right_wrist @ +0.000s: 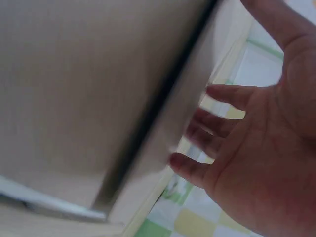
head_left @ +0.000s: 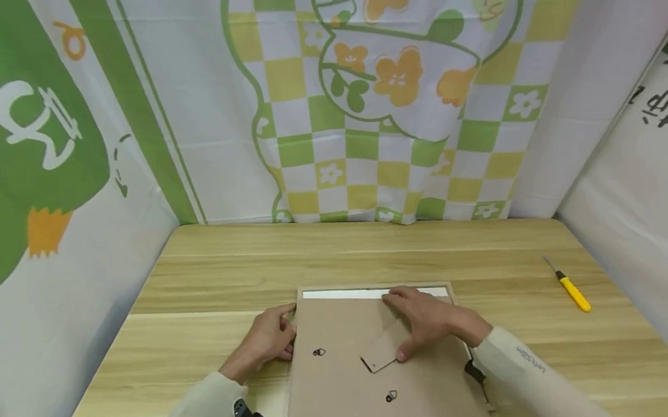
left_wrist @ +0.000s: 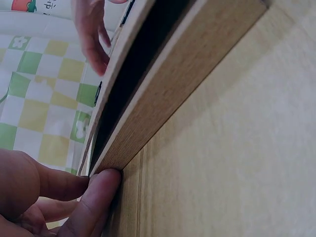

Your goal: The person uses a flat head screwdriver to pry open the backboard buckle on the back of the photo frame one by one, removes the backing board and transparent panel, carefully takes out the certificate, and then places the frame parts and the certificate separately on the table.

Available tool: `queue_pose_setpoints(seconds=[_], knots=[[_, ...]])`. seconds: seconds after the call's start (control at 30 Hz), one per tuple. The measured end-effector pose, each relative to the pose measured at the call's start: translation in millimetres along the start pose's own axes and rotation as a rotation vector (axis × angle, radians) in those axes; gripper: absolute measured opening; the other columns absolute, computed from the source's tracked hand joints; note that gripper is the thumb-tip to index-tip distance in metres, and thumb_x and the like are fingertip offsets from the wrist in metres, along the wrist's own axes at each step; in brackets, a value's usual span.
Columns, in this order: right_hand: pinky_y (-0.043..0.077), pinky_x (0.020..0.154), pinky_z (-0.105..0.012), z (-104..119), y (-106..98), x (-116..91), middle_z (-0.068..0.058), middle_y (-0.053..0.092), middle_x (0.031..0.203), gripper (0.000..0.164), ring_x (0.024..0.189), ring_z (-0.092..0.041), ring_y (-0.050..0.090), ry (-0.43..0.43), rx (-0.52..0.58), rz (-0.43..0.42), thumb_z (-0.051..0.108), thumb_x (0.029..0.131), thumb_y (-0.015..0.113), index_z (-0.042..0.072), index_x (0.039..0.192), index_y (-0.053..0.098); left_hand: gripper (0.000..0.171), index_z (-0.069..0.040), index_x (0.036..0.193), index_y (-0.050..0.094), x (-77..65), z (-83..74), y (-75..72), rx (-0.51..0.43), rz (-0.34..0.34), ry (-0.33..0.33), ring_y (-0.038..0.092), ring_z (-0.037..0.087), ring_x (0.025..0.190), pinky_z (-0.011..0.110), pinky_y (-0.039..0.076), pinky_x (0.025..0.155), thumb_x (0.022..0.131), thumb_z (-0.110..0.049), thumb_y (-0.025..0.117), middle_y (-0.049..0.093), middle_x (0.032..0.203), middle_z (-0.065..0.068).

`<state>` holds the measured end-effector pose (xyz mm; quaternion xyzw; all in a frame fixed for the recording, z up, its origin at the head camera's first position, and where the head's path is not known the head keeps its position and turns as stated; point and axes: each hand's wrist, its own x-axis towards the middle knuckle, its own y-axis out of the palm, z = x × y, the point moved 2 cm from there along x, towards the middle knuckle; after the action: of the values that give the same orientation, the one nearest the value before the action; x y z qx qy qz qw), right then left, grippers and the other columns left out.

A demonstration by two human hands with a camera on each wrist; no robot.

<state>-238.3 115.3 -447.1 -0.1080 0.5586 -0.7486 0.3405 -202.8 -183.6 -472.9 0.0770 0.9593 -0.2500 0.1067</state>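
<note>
A picture frame lies face down on the table, its brown backing board sitting askew over it. Along the far end a white strip shows, and the left wrist view reveals a dark gap between board and frame. My left hand grips the frame's left edge, thumb against its outer side. Over the board spreads my right hand, its fingertips near the far edge and its thumb by the stand flap. Blur in the right wrist view hides the exact contact.
A yellow-handled screwdriver lies at the right of the wooden table. Two small hangers, one a black metal loop, sit on the board. Printed cloth encloses the table at the back and sides.
</note>
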Motion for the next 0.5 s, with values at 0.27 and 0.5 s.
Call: queue_pose_setpoints(seconds=[0.27, 0.5], knots=[[0.043, 0.097, -0.05, -10, -8, 15, -0.014, 0.051, 0.126, 0.109, 0.11, -0.028, 0.05, 0.106, -0.054, 0.003, 0.055, 0.052, 0.092, 0.007, 0.139, 0.048, 0.056, 0.005, 0.145, 0.041, 1.0, -0.7, -1.2, 0.01, -0.021, 0.016, 0.06, 0.014, 0.053, 0.031, 0.056, 0.049, 0.091, 0.008, 0.056, 0.06, 0.078, 0.011], [0.045, 0.087, -0.041, -20, -14, 18, -0.007, 0.053, 0.106, 0.08, 0.096, -0.021, 0.047, 0.091, 0.075, -0.001, 0.041, 0.062, 0.092, 0.004, 0.124, 0.058, 0.056, 0.006, 0.144, 0.041, 0.7, 0.9, 0.4, 0.016, -0.016, 0.022, 0.06, 0.014, 0.052, 0.032, 0.056, 0.048, 0.09, 0.009, 0.054, 0.061, 0.076, 0.011]])
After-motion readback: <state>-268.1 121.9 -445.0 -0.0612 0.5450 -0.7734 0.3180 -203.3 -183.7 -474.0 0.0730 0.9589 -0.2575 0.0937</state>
